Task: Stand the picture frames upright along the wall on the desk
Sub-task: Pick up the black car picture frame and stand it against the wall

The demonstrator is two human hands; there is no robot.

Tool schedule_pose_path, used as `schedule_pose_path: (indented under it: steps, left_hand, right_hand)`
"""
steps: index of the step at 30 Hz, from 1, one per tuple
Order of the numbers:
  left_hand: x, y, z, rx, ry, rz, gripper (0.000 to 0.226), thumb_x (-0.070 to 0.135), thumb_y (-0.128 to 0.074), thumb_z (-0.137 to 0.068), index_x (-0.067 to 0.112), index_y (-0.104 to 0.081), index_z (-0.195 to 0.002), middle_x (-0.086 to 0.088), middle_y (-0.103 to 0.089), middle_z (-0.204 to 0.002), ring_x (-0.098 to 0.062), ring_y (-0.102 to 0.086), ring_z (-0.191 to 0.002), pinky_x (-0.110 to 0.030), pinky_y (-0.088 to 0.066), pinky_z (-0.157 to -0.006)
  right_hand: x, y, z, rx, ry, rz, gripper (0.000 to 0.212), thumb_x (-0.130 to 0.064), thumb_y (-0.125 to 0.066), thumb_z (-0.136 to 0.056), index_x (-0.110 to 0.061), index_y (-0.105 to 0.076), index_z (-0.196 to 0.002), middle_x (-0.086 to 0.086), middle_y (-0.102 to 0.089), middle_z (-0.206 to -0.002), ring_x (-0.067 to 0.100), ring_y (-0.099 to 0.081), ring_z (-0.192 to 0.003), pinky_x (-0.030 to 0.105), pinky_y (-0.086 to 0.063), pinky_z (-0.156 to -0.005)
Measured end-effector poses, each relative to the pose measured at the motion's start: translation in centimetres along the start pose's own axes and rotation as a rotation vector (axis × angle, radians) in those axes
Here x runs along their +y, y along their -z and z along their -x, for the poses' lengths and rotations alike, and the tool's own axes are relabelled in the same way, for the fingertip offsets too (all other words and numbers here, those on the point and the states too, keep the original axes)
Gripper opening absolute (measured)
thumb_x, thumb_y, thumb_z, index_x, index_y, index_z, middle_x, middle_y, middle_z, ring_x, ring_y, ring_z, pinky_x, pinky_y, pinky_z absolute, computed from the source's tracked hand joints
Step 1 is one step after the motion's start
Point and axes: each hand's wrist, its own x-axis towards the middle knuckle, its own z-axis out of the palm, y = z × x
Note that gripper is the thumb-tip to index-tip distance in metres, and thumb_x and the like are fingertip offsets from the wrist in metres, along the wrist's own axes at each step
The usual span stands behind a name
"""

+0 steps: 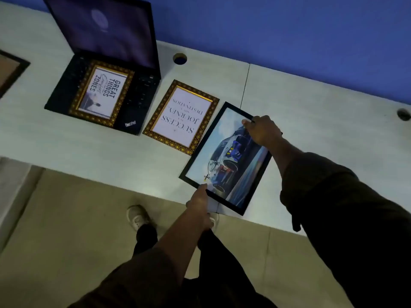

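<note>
Both hands are on the black-framed car picture [225, 158], which sits at the near part of the desk [311, 121], its near corner hanging past the desk's front edge. The left hand [200, 202] grips the near long side w/ the thumb on top of the frame edge; the other fingers are tucked under, so can't tell how they're set. The right hand [262, 130] holds the far right corner, fingers curled together over the black edge, thumb side pressing on the glass. The frame looks slightly tilted, maybe lifted off the desk, but can't say for sure.

Just beside it to the left lies a gold-framed print reading "SUCCESS" [181, 117], flat on the desk, corner nearly touching the car picture. Further left, another gold frame, the "GREAT THINGS" one [102, 93], lies flat on the keyboard of an open black laptop [138, 90]. At the far left edge, part of a dark frame [11, 70] shows. Blue wall [289, 30] runs behind the desk. None of the frames stand upright yet.
</note>
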Motion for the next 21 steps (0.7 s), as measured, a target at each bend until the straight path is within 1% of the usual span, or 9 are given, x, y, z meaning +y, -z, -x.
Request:
schedule_pose_path:
  steps: [1,3,5,7,12,15,17,19,21]
  left_hand:
    - [-0.2,-0.4,-0.4,0.027,-0.021,0.033,0.089,0.051,-0.075,-0.058,0.011,-0.049,-0.133,-0.015,-0.056,-0.131,-0.030,-0.057,-0.107,-0.048,-0.052,-0.096]
    - [-0.4,-1.1,-0.5,0.056,-0.065,0.090,0.074,0.048,-0.074,-0.071,0.010,-0.048,-0.128,-0.015,-0.058,-0.131,-0.029,-0.060,-0.101,-0.045,-0.056,-0.085]
    - [-0.4,-1.4,-0.4,0.078,-0.072,0.133,0.060,0.041,-0.071,-0.085,0.010,-0.044,-0.129,-0.014,-0.059,-0.118,-0.026,-0.059,-0.086,-0.038,-0.053,-0.064]
    - [-0.2,-1.4,-0.9,0.056,-0.087,0.150,0.057,0.039,-0.071,-0.087,0.012,-0.044,-0.128,-0.013,-0.059,-0.108,-0.024,-0.056,-0.078,-0.034,-0.049,-0.057]
    - [-0.3,-1.8,-2.1,-0.039,-0.166,0.141,0.066,0.049,-0.070,-0.077,0.014,-0.056,-0.131,-0.013,-0.069,-0.119,-0.030,-0.069,-0.098,-0.046,-0.056,-0.090]
    - [-0.8,-0.8,-5.4,0.034,-0.063,0.135,0.088,0.059,-0.078,-0.050,0.030,-0.056,-0.131,-0.013,-0.067,-0.122,-0.034,-0.069,-0.102,-0.058,-0.055,-0.086]
    - [-0.7,0.3,-4.6,0.072,-0.042,0.164,0.091,0.060,-0.077,-0.047,0.028,-0.054,-0.129,-0.015,-0.066,-0.119,-0.036,-0.068,-0.101,-0.064,-0.054,-0.084]
    - [-0.4,1.2,-1.5,0.071,-0.054,0.156,0.091,0.059,-0.077,-0.053,0.022,-0.049,-0.131,-0.015,-0.065,-0.110,-0.034,-0.067,-0.095,-0.055,-0.057,-0.082]
    - [0.0,2.3,0.9,0.070,-0.106,0.141,0.074,0.054,-0.074,-0.075,0.019,-0.040,-0.131,-0.013,-0.058,-0.100,-0.027,-0.057,-0.082,-0.040,-0.053,-0.072]
  right_hand:
    - [0.1,0.1,-0.1,0.013,0.017,0.047,0.072,-0.071,-0.037,-0.092,-0.013,-0.057,-0.130,0.021,-0.056,-0.131,0.043,-0.055,-0.122,0.051,-0.045,-0.103]
    - [0.3,0.4,-0.2,0.045,0.044,0.124,0.072,-0.071,-0.037,-0.093,-0.014,-0.052,-0.134,0.019,-0.054,-0.133,0.041,-0.053,-0.125,0.052,-0.043,-0.104]
    - [0.5,0.5,-0.1,0.039,0.067,0.156,0.073,-0.072,-0.037,-0.092,-0.015,-0.050,-0.136,0.019,-0.053,-0.135,0.041,-0.052,-0.126,0.052,-0.042,-0.104]
    - [0.9,0.3,-0.5,0.013,0.068,0.183,0.076,-0.074,-0.036,-0.091,-0.015,-0.050,-0.137,0.018,-0.052,-0.137,0.040,-0.050,-0.128,0.052,-0.041,-0.104]
    - [0.7,-1.4,0.9,0.002,0.068,0.179,0.081,-0.077,-0.033,-0.089,-0.015,-0.049,-0.139,0.018,-0.051,-0.137,0.038,-0.047,-0.130,0.051,-0.038,-0.105]
    - [0.6,-2.2,2.4,0.053,0.062,0.151,0.079,-0.076,-0.035,-0.090,-0.014,-0.050,-0.136,0.020,-0.052,-0.134,0.039,-0.048,-0.127,0.051,-0.040,-0.104]
    - [0.9,-2.3,3.1,0.044,0.025,0.094,0.078,-0.075,-0.036,-0.090,-0.012,-0.049,-0.134,0.020,-0.052,-0.132,0.040,-0.051,-0.124,0.050,-0.042,-0.102]
    - [1.0,-2.2,3.6,0.038,-0.020,-0.044,0.077,-0.073,-0.040,-0.090,-0.008,-0.048,-0.131,0.021,-0.050,-0.131,0.043,-0.054,-0.121,0.049,-0.045,-0.099]
    - [1.0,-2.1,4.1,0.082,-0.030,-0.140,0.072,-0.067,-0.042,-0.094,-0.002,-0.050,-0.125,0.023,-0.055,-0.126,0.044,-0.057,-0.116,0.047,-0.046,-0.093]
